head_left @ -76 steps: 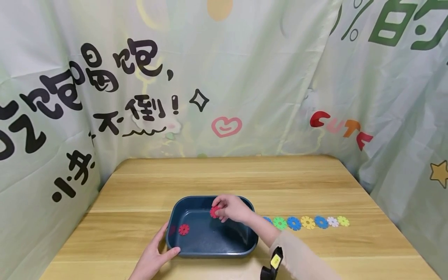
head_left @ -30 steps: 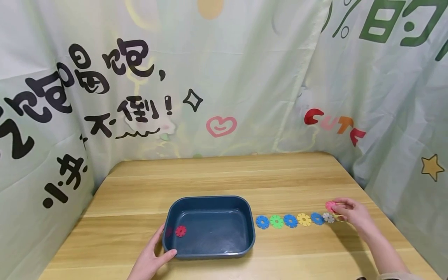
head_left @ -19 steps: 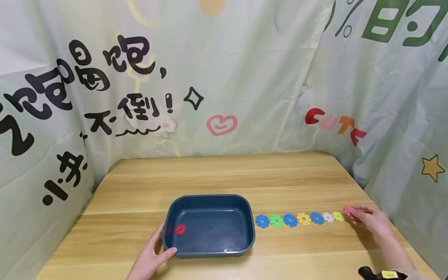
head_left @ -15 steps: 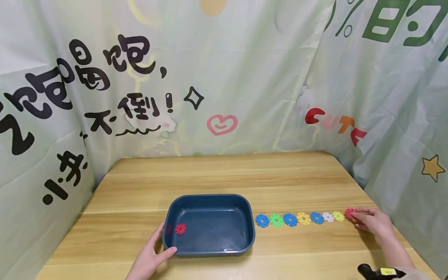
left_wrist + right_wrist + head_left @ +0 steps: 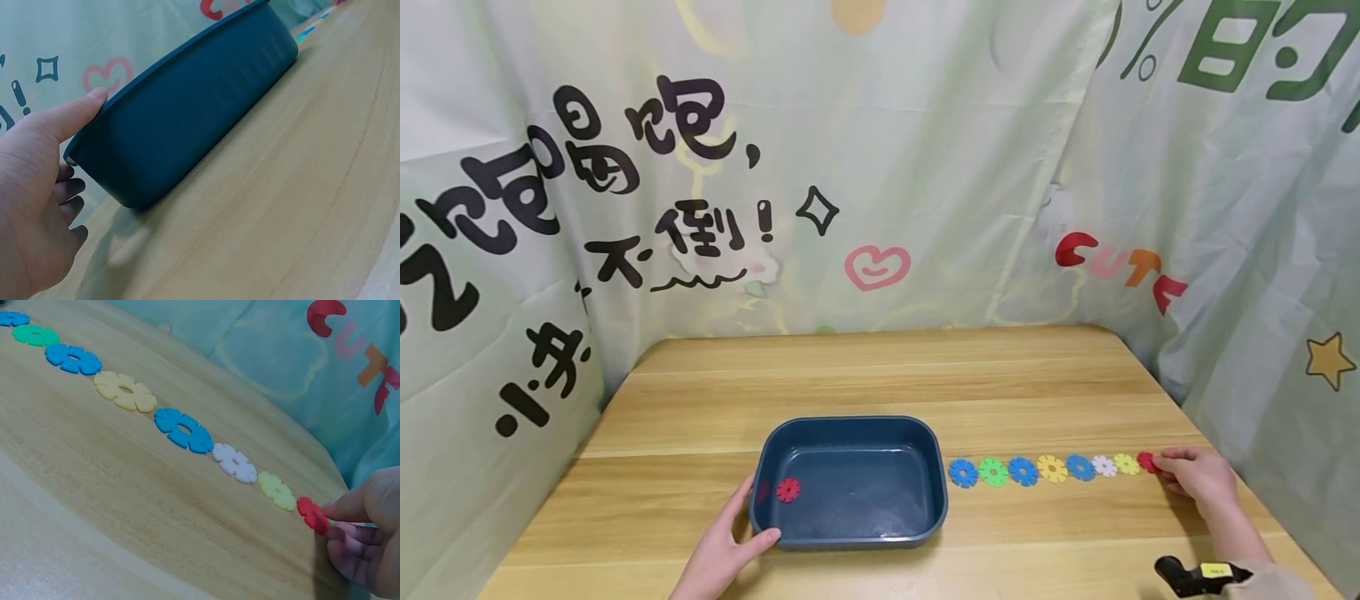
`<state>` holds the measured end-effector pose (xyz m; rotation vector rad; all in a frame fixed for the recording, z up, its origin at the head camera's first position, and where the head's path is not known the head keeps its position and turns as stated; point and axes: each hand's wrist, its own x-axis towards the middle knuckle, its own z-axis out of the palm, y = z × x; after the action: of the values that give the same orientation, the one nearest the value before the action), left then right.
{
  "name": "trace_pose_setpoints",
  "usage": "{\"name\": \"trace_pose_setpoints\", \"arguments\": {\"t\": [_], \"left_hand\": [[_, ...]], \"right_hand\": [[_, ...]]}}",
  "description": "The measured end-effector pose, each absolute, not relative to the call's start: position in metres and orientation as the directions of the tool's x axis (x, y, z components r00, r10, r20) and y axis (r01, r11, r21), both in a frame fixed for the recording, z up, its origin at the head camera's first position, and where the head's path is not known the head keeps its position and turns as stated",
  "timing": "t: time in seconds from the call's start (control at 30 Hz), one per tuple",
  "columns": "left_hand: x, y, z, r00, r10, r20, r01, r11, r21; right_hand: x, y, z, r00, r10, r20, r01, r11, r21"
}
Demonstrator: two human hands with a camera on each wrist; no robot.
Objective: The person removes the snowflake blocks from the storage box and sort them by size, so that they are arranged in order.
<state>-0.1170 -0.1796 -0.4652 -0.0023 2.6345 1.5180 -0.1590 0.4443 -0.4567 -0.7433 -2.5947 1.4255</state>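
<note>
My left hand (image 5: pixel 721 546) holds the near left corner of a dark blue plastic tray (image 5: pixel 857 543). In the left wrist view its thumb lies over the tray rim (image 5: pixel 178 53), with the other fingers along the outer side. One red snowflake disc (image 5: pixel 788 490) lies inside at the left. At the table's right side my right hand (image 5: pixel 1204 482) pinches the edge of another red snowflake disc (image 5: pixel 311 514), which lies flat at the right end of a row. A light yellow-green disc (image 5: pixel 277 490) is right beside it, then a white disc (image 5: pixel 234 463).
Leftward toward the tray the row continues with a blue disc (image 5: pixel 1080 467), a yellow disc (image 5: pixel 1052 468), a second blue disc (image 5: pixel 1023 471), a green disc (image 5: pixel 994 472) and a third blue disc (image 5: pixel 964 472). A printed curtain (image 5: pixel 940 167) encloses the wooden table (image 5: pixel 880 375).
My right hand has carried the red disc out of the tray to the row's right end and lowered it beside the yellow-green disc. The left hand stays on the tray.
</note>
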Motion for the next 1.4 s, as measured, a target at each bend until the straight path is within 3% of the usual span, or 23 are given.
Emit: {"name": "trace_pose_setpoints", "arguments": {"t": [0.17,0.37,0.53,0.67,0.93,1.17,1.4], "left_hand": [[-0.116,-0.180,-0.466,-0.995,0.055,-0.084,-0.045,0.497,0.867],[-0.116,-0.181,-0.467,-0.997,0.055,-0.062,-0.027,0.491,0.871],[-0.116,-0.180,-0.466,-0.998,0.045,-0.054,-0.026,0.476,0.879],[-0.116,-0.180,-0.467,-0.997,0.038,-0.064,-0.038,0.478,0.878],[-0.116,-0.180,-0.466,-0.997,0.038,-0.063,-0.037,0.480,0.876],[-0.117,-0.180,-0.467,-0.997,0.038,-0.060,-0.035,0.482,0.875],[-0.116,-0.180,-0.467,-0.996,0.028,-0.085,-0.062,0.472,0.879]], "right_hand": [[-0.155,0.437,-0.448,-0.880,0.459,-0.125,0.369,0.492,-0.788],[-0.172,0.419,-0.435,-0.958,0.287,0.017,0.172,0.619,-0.766],[-0.183,0.363,-0.403,-0.989,0.091,0.114,-0.053,0.507,-0.860],[-0.184,0.306,-0.378,-0.992,-0.011,0.123,-0.112,0.499,-0.859],[-0.191,0.223,-0.368,-0.976,-0.201,0.078,-0.157,0.415,-0.896],[-0.195,0.163,-0.374,-0.928,-0.363,0.087,-0.214,0.326,-0.921],[-0.192,0.105,-0.389,-0.882,-0.469,0.047,-0.228,0.338,-0.913]]}}
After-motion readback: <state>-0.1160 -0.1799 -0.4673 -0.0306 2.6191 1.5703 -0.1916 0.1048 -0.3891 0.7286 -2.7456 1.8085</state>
